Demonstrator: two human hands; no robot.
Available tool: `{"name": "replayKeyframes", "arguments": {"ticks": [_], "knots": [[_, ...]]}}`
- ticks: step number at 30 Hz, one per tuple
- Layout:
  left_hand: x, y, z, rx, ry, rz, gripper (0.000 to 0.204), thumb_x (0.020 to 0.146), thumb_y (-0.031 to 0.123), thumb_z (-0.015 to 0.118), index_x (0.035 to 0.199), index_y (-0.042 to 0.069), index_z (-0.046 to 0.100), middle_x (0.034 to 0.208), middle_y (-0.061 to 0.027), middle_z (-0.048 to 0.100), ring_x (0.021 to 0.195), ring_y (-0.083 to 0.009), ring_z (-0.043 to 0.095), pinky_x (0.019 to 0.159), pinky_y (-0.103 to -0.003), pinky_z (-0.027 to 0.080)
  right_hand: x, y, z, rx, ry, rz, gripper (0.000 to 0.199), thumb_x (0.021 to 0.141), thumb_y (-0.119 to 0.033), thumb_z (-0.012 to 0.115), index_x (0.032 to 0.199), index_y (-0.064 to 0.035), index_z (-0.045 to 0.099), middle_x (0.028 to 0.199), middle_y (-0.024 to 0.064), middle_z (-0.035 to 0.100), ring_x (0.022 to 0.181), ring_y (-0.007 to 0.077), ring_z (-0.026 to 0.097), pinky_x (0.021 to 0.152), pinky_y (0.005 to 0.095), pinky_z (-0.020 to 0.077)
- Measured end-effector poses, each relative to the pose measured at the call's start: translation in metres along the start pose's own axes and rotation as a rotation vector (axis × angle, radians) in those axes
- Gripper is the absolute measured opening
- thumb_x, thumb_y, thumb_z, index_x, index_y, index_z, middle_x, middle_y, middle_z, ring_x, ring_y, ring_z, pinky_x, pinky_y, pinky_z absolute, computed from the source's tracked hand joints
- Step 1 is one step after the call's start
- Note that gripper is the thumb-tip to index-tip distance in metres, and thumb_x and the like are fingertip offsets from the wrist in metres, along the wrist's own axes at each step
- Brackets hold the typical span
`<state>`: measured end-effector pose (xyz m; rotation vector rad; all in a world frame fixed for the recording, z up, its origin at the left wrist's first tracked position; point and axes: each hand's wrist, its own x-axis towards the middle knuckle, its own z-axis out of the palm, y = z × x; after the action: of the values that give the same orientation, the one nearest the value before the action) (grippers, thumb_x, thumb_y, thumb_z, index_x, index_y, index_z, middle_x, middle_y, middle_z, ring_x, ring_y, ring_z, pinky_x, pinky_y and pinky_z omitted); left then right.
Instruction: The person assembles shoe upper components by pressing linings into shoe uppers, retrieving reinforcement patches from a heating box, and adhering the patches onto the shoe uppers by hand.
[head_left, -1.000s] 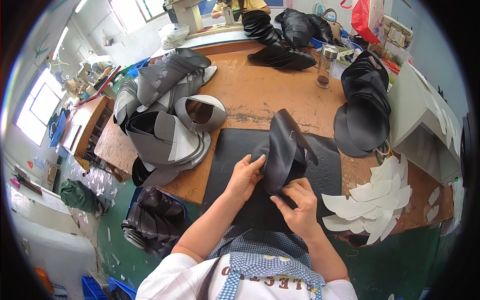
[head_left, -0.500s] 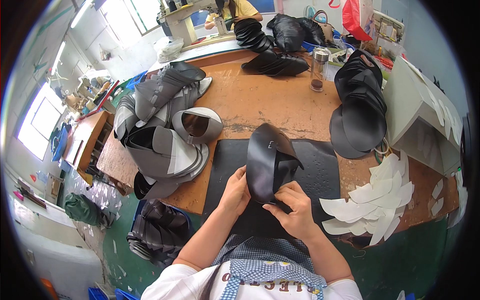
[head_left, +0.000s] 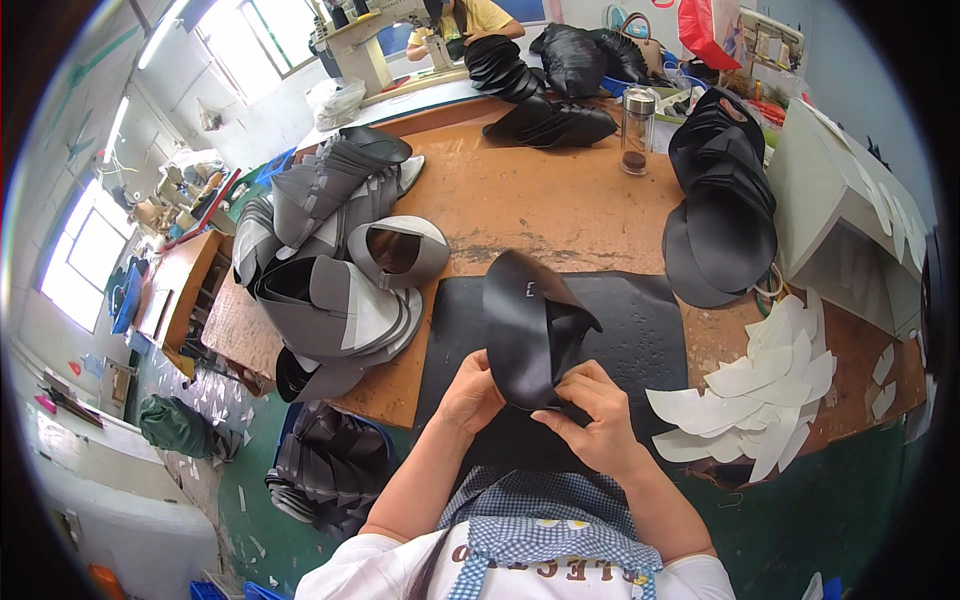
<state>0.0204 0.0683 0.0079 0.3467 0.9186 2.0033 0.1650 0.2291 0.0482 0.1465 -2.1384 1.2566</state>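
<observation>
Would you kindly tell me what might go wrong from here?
The black curved piece, held by the left hand and right hand, could crease if either grip shifted. The white pieces lie heaped loosely at the near edge of the table, so a brush could send some off. The clear bottle stands upright close to the black stack on the right, and might tip if that stack slid.

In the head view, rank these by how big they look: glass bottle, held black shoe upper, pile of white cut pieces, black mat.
Largest to smallest:
1. Black mat, partly covered
2. Pile of white cut pieces
3. Black shoe upper, perhaps enlarged by nearness
4. Glass bottle
</observation>
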Motion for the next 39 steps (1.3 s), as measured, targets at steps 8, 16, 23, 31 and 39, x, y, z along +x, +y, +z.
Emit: {"name": "replayKeyframes", "arguments": {"ticks": [8,16,23,31,39], "knots": [[-0.007,-0.002,-0.003,0.141,-0.068,-0.039,0.073,0.087,0.036,0.081,0.143,0.001,0.050,0.142,-0.0155,0.057,0.116,-0.0216,0.064,0.092,-0.037,0.058,-0.003,0.005,0.007,0.002,0.014,0.045,0.023,0.075,-0.007,0.084,0.089,0.0046,0.070,0.085,0.0142,0.067,0.083,0.0282,0.062,0.072,0.0362,0.0506],[-0.006,0.009,0.007,0.086,0.001,-0.014,0.063,0.085,0.020,0.082,0.138,0.000,0.054,0.122,-0.0125,0.065,0.105,-0.0202,0.068,0.090,-0.036,0.058,0.001,0.002,0.008,0.001,-0.024,0.031,0.026,0.076,-0.011,0.084,0.087,0.0046,0.067,0.086,0.0155,0.067,0.085,0.0307,0.062,0.074,0.0389,0.0517],[-0.009,0.019,0.002,0.234,-0.099,-0.075,0.048,0.080,0.009,0.083,0.123,-0.004,0.065,0.118,-0.0135,0.068,0.103,-0.0201,0.069,0.090,-0.033,0.058,-0.004,0.008,0.010,-0.005,-0.033,0.003,0.029,0.075,-0.012,0.086,0.088,0.0044,0.066,0.085,0.0149,0.067,0.087,0.0311,0.064,0.074,0.0392,0.0534],[-0.009,0.036,0.009,0.482,-0.055,-0.104,0.047,0.082,0.009,0.081,0.125,-0.003,0.066,0.122,-0.0120,0.067,0.106,-0.0175,0.066,0.091,-0.030,0.055,-0.002,0.009,0.014,0.038,-0.084,0.079,0.030,0.073,-0.010,0.087,0.090,0.0043,0.067,0.088,0.0152,0.068,0.087,0.0313,0.063,0.075,0.0385,0.0525],[-0.016,0.050,0.020,0.690,-0.145,0.057,0.048,0.080,0.012,0.084,0.124,0.000,0.067,0.121,-0.0092,0.069,0.108,-0.0157,0.064,0.095,-0.032,0.052,-0.003,0.005,0.014,0.085,-0.093,0.119,0.029,0.074,-0.011,0.086,0.090,0.0038,0.067,0.090,0.0158,0.068,0.088,0.0316,0.063,0.076,0.0395,0.0523]]}}
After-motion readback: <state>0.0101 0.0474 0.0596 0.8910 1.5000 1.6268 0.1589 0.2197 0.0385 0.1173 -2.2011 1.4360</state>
